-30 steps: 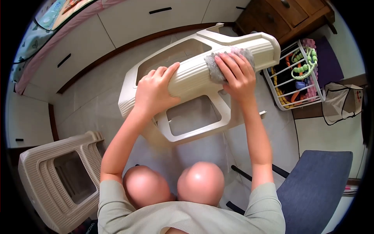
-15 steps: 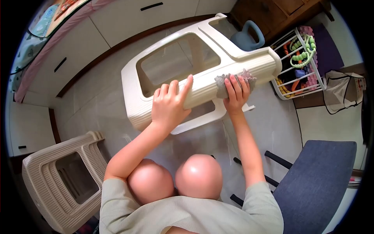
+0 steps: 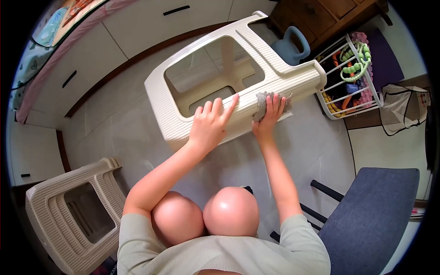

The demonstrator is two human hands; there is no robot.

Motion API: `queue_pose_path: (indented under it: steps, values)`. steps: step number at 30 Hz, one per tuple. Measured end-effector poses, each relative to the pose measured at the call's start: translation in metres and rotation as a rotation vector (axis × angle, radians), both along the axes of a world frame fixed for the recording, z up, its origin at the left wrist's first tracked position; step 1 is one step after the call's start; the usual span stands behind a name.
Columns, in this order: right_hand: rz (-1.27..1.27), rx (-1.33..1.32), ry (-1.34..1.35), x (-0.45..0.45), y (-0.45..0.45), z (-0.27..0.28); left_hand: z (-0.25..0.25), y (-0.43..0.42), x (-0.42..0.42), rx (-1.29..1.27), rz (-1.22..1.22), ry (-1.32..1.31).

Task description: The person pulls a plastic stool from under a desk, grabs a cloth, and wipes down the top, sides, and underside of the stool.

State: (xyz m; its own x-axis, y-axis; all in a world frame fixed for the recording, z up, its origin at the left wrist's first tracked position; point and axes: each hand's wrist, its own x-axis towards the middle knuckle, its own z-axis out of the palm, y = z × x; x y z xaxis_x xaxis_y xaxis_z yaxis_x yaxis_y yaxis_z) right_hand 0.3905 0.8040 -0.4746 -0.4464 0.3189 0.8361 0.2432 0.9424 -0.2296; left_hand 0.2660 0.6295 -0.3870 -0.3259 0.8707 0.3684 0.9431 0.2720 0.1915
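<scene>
Grey tiled floor; cream plastic frame tilted ahead of the knees.
Left hand: grip spread wide on it (steadying, presumably). Right hand: grip holding grey cloth against its ribbed side.

I have a cream plastic frame set at a slant above the tiled floor, its far right end raised toward the top of my view. Fine parallel ribs run along its near band and over its edges, and a large window with rounded corners opens through the face; through it I can see more cream walls inside. Whether it rests on the floor, I cannot tell. A small grey cloth, fuzzy and crumpled, sits against the ribbed band, right of the band's middle, partly covered.
</scene>
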Motion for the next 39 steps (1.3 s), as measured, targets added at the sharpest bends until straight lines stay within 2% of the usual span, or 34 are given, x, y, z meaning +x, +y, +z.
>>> queue_pose_path:
  steps: [2, 6, 11, 15, 18, 20, 23, 27, 30, 33, 39]
  values:
    - [-0.013, -0.076, 0.034, -0.01, 0.0, -0.004, -0.01, 0.01, -0.005, 0.0, 0.012, 0.045]
    - [0.086, -0.165, -0.064, -0.002, 0.012, -0.004, -0.032, 0.026, -0.01, 0.017, 0.051, 0.144]
    - [-0.023, -0.174, -0.161, -0.006, 0.008, 0.013, -0.049, 0.027, -0.012, -0.002, 0.094, 0.263]
    - [-0.068, -0.163, -0.215, -0.023, -0.007, 0.021, -0.021, 0.006, -0.027, 0.021, 0.023, -0.109]
    - [0.01, -0.111, -0.245, -0.04, -0.029, 0.021, -0.037, -0.024, -0.074, 0.07, 0.098, 0.0]
    - [0.101, -0.106, -0.333, -0.047, -0.06, 0.016, -0.049, -0.038, -0.088, 0.061, 0.06, -0.044]
    - [0.105, 0.087, -0.409, -0.064, -0.104, -0.014, -0.051, -0.042, -0.095, 0.07, -0.004, -0.131]
    - [0.214, 0.162, -0.357, -0.062, -0.091, -0.015, -0.051, -0.044, -0.098, 0.085, -0.058, -0.209]
    - [0.128, 0.137, -0.314, -0.052, -0.063, -0.013, -0.053, -0.042, -0.097, 0.149, -0.077, -0.236]
    - [-0.042, -0.048, -0.204, -0.06, -0.081, -0.022, -0.056, -0.043, -0.096, 0.157, -0.073, -0.238]
    - [0.044, 0.161, -0.187, -0.091, -0.154, -0.058, -0.057, -0.045, -0.1, 0.137, -0.099, -0.318]
